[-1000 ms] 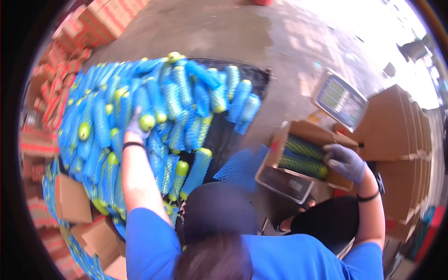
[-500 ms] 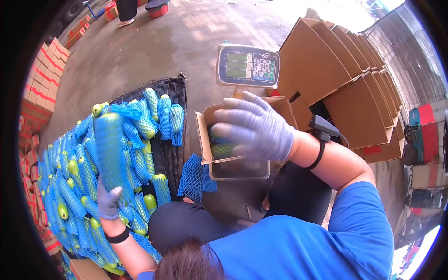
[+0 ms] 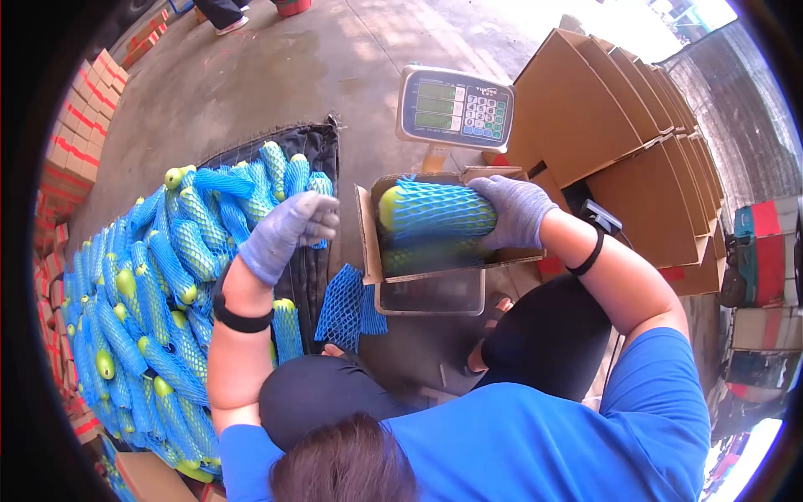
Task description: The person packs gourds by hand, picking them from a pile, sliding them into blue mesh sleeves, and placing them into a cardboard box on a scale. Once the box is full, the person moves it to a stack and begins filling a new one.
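Note:
My right hand [image 3: 514,211], in a grey glove, is wrapped round the right end of a green gourd [image 3: 435,209] in a blue foam net. The gourd lies lengthwise over the open cardboard box [image 3: 368,238], above other netted green produce. My left hand [image 3: 293,234], also gloved, is raised left of the box, near the pile of netted gourds [image 3: 167,335]. Its fingers are curled and pressed together, with nothing in them.
A scale display [image 3: 456,107] stands behind the box, and the scale's platform [image 3: 431,293] shows under it. Flattened cartons [image 3: 602,109] lean at the right. Loose blue nets [image 3: 343,309] lie left of the platform. Stacked cartons [image 3: 88,109] stand far left. A person's legs [image 3: 222,12] show at the top.
The netted gourd that was upright in my left hand is now over the box in my right hand. My left hand has moved right and up from the pile; my right hand has closed.

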### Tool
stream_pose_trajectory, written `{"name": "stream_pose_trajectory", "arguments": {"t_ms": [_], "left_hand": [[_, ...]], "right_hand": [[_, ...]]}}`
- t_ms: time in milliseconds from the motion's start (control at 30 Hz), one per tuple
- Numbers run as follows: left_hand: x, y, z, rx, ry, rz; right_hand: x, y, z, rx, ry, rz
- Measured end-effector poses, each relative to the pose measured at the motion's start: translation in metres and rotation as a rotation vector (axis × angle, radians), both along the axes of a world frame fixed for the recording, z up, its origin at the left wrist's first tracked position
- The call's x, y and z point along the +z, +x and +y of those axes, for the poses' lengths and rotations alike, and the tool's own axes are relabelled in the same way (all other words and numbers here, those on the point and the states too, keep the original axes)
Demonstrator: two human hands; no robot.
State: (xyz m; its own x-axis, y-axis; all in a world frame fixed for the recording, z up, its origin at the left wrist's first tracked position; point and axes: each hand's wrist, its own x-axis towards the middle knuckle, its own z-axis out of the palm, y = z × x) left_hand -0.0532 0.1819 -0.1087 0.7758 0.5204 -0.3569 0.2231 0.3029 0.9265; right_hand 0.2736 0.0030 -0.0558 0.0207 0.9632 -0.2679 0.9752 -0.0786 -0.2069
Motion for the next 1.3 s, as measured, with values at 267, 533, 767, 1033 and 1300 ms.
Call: {"name": "stream_pose_trajectory", "arguments": {"t_ms": [267, 533, 767, 1033, 1300], "left_hand": [[-0.052, 0.004, -0.022, 0.068, -0.108, 0.011], [-0.075, -0.016, -0.011, 0.120, -0.128, 0.017], [-0.085, -0.062, -0.002, 0.274, -0.135, -0.044], [-0.103, -0.090, -0.007, 0.403, -0.251, -0.053], [-0.103, -0.087, -0.008, 0.363, -0.258, -0.099]], "right_hand": [[-0.096, -0.006, 0.042, 0.056, -0.181, -0.183], [-0.117, -0.014, 0.041, 0.175, -0.308, -0.451], [0.025, -0.030, 0.027, 0.207, -0.537, -0.096], [0.069, -0.054, -0.013, 0.101, -0.530, -0.200], [0.053, -0.045, -0.010, 0.101, -0.518, -0.164]]}}
